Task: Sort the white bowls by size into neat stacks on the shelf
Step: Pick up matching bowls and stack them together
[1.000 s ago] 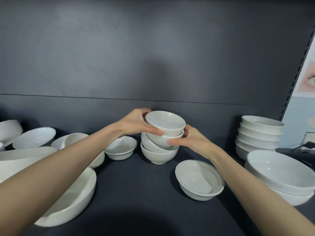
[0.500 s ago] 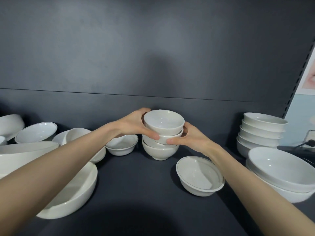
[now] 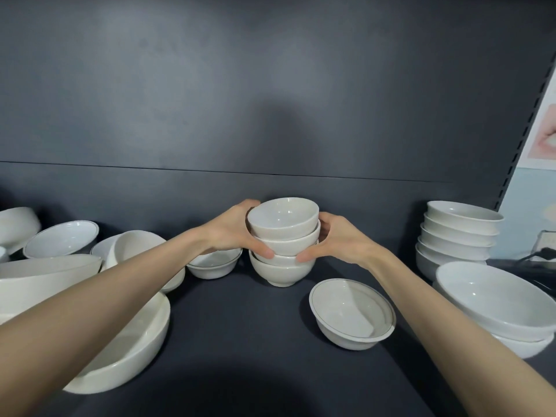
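Bowl stack (image 3: 282, 251) gripped by left hand (image 3: 231, 233) and right hand (image 3: 340, 239).

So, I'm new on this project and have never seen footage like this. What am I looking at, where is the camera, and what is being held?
There is no machine here: these are a person's two bare arms. The camera is worn on the person's head and looks forward and down, so the arms reach in from the bottom edge. Its wide lens bends the picture's edges.

The left hand and the right hand grip a stack of small bowls from either side. The stack stands on a dark shelf.

More white bowls sit around it. A loose bowl with a thin line round its rim lies beside the right arm. A tall stack stands at the back right, and big nested bowls sit at the right edge. On the left are several unsorted bowls, some tilted, including a large bowl in front.
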Motion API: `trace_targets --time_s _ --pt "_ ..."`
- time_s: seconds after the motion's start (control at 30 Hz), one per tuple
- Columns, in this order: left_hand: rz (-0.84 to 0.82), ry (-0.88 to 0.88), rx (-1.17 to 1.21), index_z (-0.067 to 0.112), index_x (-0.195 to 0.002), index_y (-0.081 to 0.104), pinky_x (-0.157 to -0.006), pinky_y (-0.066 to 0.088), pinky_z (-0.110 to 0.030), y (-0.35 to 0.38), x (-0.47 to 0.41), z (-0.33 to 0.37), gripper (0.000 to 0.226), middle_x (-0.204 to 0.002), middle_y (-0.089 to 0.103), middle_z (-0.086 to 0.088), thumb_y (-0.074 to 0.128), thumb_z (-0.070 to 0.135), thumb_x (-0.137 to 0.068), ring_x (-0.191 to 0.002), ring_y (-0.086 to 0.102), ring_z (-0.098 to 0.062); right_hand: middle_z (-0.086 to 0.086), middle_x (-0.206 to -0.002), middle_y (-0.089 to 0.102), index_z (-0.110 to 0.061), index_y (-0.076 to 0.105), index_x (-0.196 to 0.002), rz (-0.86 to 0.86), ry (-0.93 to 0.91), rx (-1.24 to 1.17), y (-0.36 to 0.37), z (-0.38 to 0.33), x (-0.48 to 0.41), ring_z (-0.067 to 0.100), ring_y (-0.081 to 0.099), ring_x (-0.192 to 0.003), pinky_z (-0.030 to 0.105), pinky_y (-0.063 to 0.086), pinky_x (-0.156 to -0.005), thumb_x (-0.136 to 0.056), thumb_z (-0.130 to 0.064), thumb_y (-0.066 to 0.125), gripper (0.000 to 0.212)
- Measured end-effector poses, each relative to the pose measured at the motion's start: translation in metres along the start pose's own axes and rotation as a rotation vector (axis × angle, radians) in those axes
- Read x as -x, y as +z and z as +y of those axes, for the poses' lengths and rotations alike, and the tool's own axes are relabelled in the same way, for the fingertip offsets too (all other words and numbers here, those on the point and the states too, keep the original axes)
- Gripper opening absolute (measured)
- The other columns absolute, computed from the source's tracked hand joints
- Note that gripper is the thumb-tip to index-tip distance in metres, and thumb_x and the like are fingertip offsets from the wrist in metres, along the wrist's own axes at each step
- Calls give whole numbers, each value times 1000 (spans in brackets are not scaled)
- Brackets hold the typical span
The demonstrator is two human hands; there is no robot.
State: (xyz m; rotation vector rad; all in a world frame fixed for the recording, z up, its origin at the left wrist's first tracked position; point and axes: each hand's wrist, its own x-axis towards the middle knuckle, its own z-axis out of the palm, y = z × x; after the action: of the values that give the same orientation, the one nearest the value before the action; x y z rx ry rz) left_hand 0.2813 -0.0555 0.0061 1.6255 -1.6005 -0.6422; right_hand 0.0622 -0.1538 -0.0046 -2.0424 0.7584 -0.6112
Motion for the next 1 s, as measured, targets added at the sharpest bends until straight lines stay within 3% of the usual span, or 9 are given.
trace_targets --time_s 0.1,0.2,0.27,0.43,0.6,0.73,0.9,1.0 --pt "-20 -22 3 20 -129 44 -79 52 -25 -1 -1 0 99 -116 60 2 92 24 -43 -103 61 -12 -4 -109 70 -20 59 -118 -19 8 11 -3 -4 -1 12 65 -103 29 54 -89 -59 -7 89 67" --pt "-43 -29 -14 21 -128 45 -81 54 -28 -3 -2 2 102 -116 61 2 91 34 -37 -103 62 -13 -4 -109 70 -20 60 -117 -18 2 5 -3 -3 0 11 65 -102 25 54 -87 -62 -8 88 63" --pt "-44 -31 -26 22 -126 46 -84 54 -29 -4 -1 5 98 -117 60 4 90 35 -40 -104 61 -12 -5 -110 69 -19 58 -122 -1 -3 -23 -1 1 1 11 64 -102 22 53 -86 -63 -9 88 67" --pt "1 -18 -15 25 -119 47 -90 52 -30 -1 1 9 75 -115 60 6 91 19 -59 -105 60 -12 -8 -127 61 -22 43 -138 -22 -11 -105 5 10 5 7 57 -117 30 48 -99 -62 -10 88 90" --pt "-1 -1 -47 19 -114 58 -85 55 -34 -3 0 12 74 -109 66 0 92 28 -48 -98 64 -17 -6 -122 65 -19 43 -137 1 -15 -137 6 10 5 5 62 -109 18 52 -87 -61 1 86 89" --pt "7 10 -87 18 -107 61 -87 55 -42 -5 1 14 75 -107 67 -3 91 35 -40 -99 65 -22 -6 -116 68 -19 48 -134 17 -13 -116 6 11 2 7 64 -106 24 52 -90 -59 -2 88 87" --pt "-23 7 -135 16 -98 61 -69 50 -29 -7 1 21 55 -91 67 0 93 18 -53 -78 60 -12 -6 -111 70 -17 54 -128 4 -3 -93 5 9 0 8 66 -103 29 53 -92 -58 -5 90 80" --pt "-32 1 -161 16 -90 61 -65 46 -25 -13 1 27 50 -80 64 4 93 21 -51 -71 58 -12 -7 -109 71 -16 57 -125 -9 4 -71 4 6 -2 7 67 -101 27 53 -90 -59 -6 90 74"
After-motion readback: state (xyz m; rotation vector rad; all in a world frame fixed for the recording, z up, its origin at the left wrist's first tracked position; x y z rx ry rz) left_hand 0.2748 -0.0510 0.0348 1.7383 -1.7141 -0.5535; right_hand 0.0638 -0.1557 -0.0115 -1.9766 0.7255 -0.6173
